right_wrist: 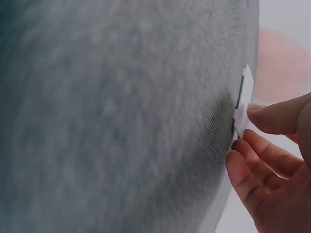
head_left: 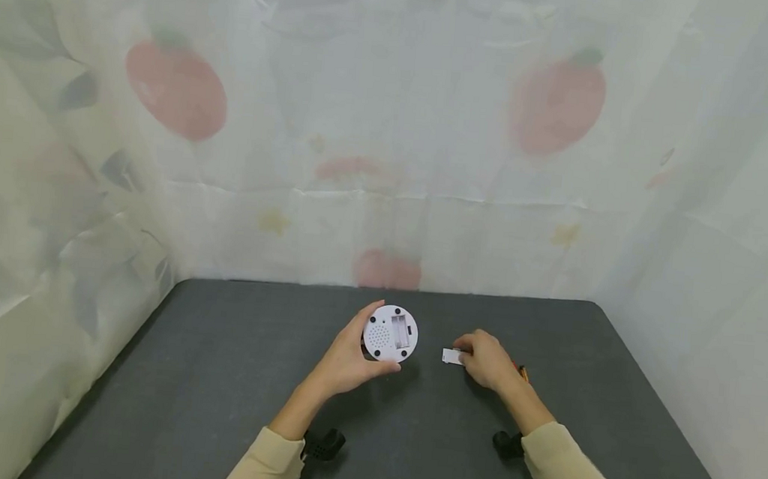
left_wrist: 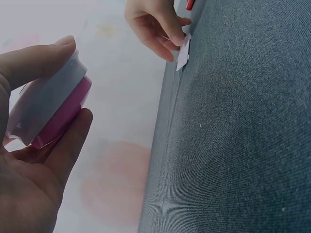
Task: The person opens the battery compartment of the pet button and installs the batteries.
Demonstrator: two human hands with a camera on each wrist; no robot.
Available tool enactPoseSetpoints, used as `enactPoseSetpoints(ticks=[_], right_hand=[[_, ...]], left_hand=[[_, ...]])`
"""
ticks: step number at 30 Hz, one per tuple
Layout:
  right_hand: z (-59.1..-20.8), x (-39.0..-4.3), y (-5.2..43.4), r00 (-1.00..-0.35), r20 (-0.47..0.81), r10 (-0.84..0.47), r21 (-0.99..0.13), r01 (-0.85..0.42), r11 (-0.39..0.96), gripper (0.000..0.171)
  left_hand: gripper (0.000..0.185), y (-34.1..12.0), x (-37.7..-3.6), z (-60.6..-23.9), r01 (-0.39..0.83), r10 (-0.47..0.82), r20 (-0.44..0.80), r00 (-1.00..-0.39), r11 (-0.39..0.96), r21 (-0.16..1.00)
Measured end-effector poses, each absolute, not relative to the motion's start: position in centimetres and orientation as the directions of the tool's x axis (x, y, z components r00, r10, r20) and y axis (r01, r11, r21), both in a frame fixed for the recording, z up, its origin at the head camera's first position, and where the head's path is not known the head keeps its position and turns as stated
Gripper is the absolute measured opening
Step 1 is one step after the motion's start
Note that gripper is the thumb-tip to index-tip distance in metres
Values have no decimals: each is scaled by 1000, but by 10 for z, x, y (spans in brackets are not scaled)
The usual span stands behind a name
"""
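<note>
Taking the round white-and-pink device (head_left: 382, 322) as the hub of the clock, two black wrist cameras sit nearest, one at 7 o'clock (head_left: 325, 445) and one at 4 (head_left: 507, 445). The left hand (head_left: 345, 358) holds the device in a wide grip, fingers and thumb spread about its rim, over the grey table (head_left: 224, 377). Its underside shows an uncovered battery compartment (head_left: 401, 332) on the 3 o'clock side. Just past 3, apart from the device, the right hand (head_left: 488, 362) pinches a small white battery cover (head_left: 451, 356) narrowly by one end; whether the cover touches the table I cannot tell. Beyond that wrist lie small red-and-orange items (head_left: 523, 373), mostly hidden. A fruit-print curtain (head_left: 452, 237) hangs at 12. The step in hand seems to be handling the cover apart from its device; the next move calls for a steady left grip and a secure pinch.
</note>
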State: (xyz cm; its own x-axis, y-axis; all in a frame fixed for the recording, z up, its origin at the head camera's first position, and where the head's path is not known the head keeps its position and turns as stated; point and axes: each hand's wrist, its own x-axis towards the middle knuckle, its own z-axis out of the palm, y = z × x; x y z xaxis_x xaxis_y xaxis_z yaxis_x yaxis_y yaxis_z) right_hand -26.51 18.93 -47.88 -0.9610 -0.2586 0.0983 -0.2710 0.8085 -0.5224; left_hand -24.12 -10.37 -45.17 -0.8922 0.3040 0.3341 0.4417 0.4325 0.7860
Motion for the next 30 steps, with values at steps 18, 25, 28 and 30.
enactPoseSetpoints(ticks=[18, 25, 28, 30], right_hand=[[-474, -238, 254, -893, 177, -414, -256, -448, 856, 31], [-476, -234, 284, -897, 159, -414, -278, -443, 853, 41], [-477, -234, 294, -900, 131, -416, -317, -435, 843, 44], [-477, -234, 300, -900, 115, -420, -338, -433, 836, 46]], left_hand=[[106, -103, -241, -453, 418, 352, 281, -893, 413, 809], [106, -102, -242, -454, 406, 371, 260, -892, 400, 822], [106, -102, -242, -454, 403, 371, 257, -892, 398, 824], [106, -103, -242, -454, 401, 372, 255, -893, 396, 826]])
